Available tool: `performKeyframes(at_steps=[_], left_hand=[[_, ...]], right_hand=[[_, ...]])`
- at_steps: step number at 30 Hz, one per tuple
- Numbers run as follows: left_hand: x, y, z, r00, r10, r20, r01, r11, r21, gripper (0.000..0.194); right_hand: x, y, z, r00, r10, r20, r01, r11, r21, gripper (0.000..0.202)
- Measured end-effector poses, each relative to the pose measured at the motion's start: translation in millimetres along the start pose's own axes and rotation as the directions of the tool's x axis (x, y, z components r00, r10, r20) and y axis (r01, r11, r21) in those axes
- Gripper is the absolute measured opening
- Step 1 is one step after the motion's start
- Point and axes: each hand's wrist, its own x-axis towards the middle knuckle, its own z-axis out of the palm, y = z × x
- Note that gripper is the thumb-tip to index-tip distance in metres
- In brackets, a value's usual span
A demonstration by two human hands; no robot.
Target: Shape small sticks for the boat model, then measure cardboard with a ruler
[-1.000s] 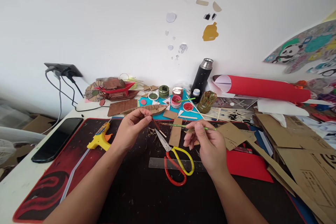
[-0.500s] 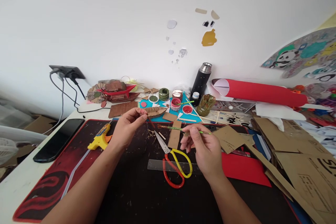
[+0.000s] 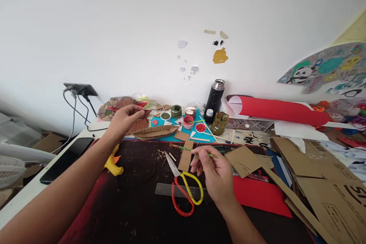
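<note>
above the far edge of the black desk mat (image 3: 134, 206), grips a green-handled paintbrush (image 3: 183, 148) firmly in the right hand (image 3: 214, 173), bristles reddish-brown, pointing left past a cardboard strip (image 3: 185, 161). near the back of the white desk (image 3: 31, 194), on its left half, reaches with the left hand (image 3: 126, 120), thumb and fingertips close together; cannot tell whether empty or holding something small.

judging by the coated bristles, probably a painting step, apparently between strokes. for a further stroke, would call for a steady left-hand hold and a wet tip kept clear of the scissors (image 3: 175, 172) on the mat.

on a blue sheet (image 3: 207, 136) near the desk's back edge, an open red paint pot (image 3: 188, 125); just beyond the mat's far edge, a cardboard boat shape (image 3: 157, 132).

by the desk's right edge, a cardboard carton (image 3: 334, 198) with large dark letters, perhaps "si", partly cut off; finer print unreadable. no brand legible on the black flask (image 3: 214, 99).
</note>
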Motion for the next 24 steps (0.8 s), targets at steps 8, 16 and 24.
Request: performKeyframes(at_steps=[8, 16, 24], left_hand=[[31, -1, 10.3, 0.999, 0.019, 0.049, -0.021, 0.999, 0.046, 0.03], [40, -25, 4.8, 0.994, -0.014, 0.111, -0.003, 0.989, 0.147, 0.039], [50, -37, 11.3, 0.99, -0.028, 0.141, -0.002, 0.977, 0.212, 0.04]], right_hand=[[1, 2, -4, 0.999, -0.045, 0.025, 0.046, 0.997, -0.065, 0.034], [1, 1, -5, 0.997, -0.046, 0.064, 0.051, 0.996, -0.071, 0.035], [2, 3, -6, 0.997, -0.049, 0.057, 0.052, 0.997, -0.058, 0.036]])
